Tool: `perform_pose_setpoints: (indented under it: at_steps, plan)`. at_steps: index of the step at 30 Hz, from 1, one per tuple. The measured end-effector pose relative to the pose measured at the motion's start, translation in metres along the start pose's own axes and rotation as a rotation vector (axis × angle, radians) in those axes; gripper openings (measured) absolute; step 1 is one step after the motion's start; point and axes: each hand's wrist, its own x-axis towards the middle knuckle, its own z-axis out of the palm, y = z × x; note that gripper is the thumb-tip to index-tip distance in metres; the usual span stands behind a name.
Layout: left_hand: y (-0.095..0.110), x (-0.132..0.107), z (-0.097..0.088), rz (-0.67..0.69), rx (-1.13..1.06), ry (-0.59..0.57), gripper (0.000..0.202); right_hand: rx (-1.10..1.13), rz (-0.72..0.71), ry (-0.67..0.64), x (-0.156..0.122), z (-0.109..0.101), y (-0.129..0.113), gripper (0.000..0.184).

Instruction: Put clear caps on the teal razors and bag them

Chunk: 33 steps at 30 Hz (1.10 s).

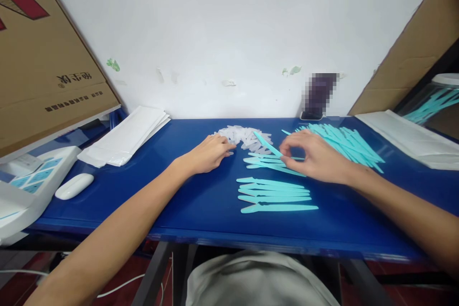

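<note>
Head view over a glossy blue tabletop (201,210). Right hand (313,157): thumb and forefinger pinch 1 slim teal plastic stick (264,143), which slants up and away to the left, its far end over a heap of small translucent white plastic pieces (241,135). Left hand (208,154): palm down, fingers loosely curled, fingertips at the near edge of that heap; whether they grip a piece cannot be told. Between the 2 hands lies a loose cluster of teal sticks (267,162). Nearer the person, a tidy row of like sticks (276,194) lies flat, side by side. A larger fanned pile of teal sticks (349,143) lies just behind the right hand. At left: stacked white flat bags (125,136), a white oval mouse (74,185) and a brown cardboard box (43,67).
</note>
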Motion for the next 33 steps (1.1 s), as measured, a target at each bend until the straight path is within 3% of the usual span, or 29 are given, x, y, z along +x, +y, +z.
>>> perform_pose_setpoints:
  at_steps: [4, 13, 19, 26, 28, 33]
  plan:
    - [-0.001, 0.0, 0.0, -0.01, -0.017, 0.021, 0.033, -0.019, -0.022, 0.024, 0.001, 0.004, 0.003, 0.014]
    - [-0.003, -0.002, -0.01, 0.021, -0.032, 0.085, 0.032, 0.028, 0.111, 0.009, 0.002, 0.006, -0.003, 0.012]
    - [-0.009, -0.009, -0.02, 0.004, 0.036, -0.019, 0.031, 0.099, 0.103, 0.063, 0.0, 0.01, 0.0, 0.012]
    - [-0.011, -0.009, -0.02, 0.01, -0.089, -0.03, 0.019, 0.109, 0.046, 0.099, 0.001, 0.013, 0.002, 0.015]
    - [-0.009, -0.008, -0.016, 0.013, -0.163, 0.032, 0.02, 0.098, 0.05, 0.125, 0.001, 0.013, 0.002, 0.016]
    - [0.001, 0.005, -0.002, -0.141, -0.638, 0.449, 0.035, 0.142, 0.111, 0.171, 0.001, 0.013, -0.001, 0.018]
